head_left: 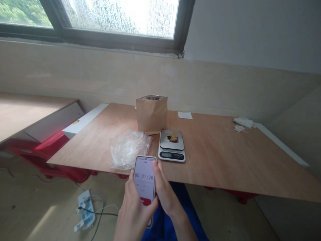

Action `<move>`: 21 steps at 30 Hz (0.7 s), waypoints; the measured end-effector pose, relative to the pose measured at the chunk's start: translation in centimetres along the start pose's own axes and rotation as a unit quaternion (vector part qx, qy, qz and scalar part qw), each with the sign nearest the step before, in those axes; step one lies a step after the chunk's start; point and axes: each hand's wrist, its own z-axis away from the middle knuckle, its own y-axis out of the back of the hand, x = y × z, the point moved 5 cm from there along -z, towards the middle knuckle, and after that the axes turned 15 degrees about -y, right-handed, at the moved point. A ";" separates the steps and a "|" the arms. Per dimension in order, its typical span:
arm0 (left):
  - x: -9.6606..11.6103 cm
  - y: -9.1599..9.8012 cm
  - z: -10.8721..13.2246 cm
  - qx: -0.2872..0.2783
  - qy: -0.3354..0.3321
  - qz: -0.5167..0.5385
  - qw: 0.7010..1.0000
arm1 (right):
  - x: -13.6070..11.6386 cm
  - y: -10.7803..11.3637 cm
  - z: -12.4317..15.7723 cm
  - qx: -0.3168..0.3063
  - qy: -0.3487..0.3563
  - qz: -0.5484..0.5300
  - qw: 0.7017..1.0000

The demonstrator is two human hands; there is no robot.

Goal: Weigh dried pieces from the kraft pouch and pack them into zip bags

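A smartphone point(143, 179) showing a timer at 00:01:26 is held in front of the table's near edge. My left hand point(132, 211) wraps round its lower half from below. My right hand point(164, 192) clasps the phone's right side, fingers closed against it. Beyond the phone, on the wooden table point(225, 157), stands a small digital scale point(172, 146) with a few brown dried pieces point(173, 136) on its pan. A heap of clear plastic bags point(129, 149) lies left of the scale. An open brown paper bag point(151, 113) stands upright behind both.
A white slip of paper point(185, 115) lies at the table's back edge, crumpled tissue point(242, 123) at the far right. On the floor at left lies a white power strip point(85, 209) with cables. Red supports point(50, 147) show under the table. A window runs above.
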 end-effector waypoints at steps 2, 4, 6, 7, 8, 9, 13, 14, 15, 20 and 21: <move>0.1 0.7 -0.5 0.000 0.005 -0.039 0.999 | -1.4 0.2 -0.2 0.004 0.003 0.074 0.997; -0.1 1.5 -0.9 0.008 0.024 -0.092 0.995 | -4.3 0.8 -0.7 0.022 0.053 0.180 0.982; -0.4 2.4 -1.2 0.024 0.040 -0.142 0.989 | -9.1 1.8 -1.4 0.108 0.184 0.266 0.940; -0.6 2.8 -1.3 0.033 0.044 -0.160 0.986 | -11.7 2.3 -1.9 0.156 0.247 0.299 0.908; -0.8 3.2 -1.4 0.043 0.048 -0.173 0.983 | -14.3 2.5 -2.5 0.197 0.305 0.333 0.870; -1.0 3.6 -1.5 0.052 0.050 -0.182 0.981 | -16.9 2.7 -3.2 0.242 0.363 0.362 0.824; -1.9 4.7 -1.9 0.067 0.069 -0.190 0.977 | -23.9 2.1 -7.8 0.309 0.432 0.499 0.685; -2.2 4.9 -2.0 0.071 0.073 -0.191 0.976 | -24.7 1.9 -9.2 0.303 0.419 0.536 0.667; -2.5 5.1 -2.2 0.077 0.078 -0.194 0.975 | -25.1 1.7 -10.6 0.289 0.399 0.573 0.655; -4.2 6.1 -3.0 0.109 0.080 -0.232 0.963 | -24.5 1.9 -14.6 0.205 0.273 0.695 0.634; -4.5 6.3 -3.2 0.113 0.075 -0.239 0.962 | -24.3 2.1 -14.9 0.195 0.256 0.704 0.634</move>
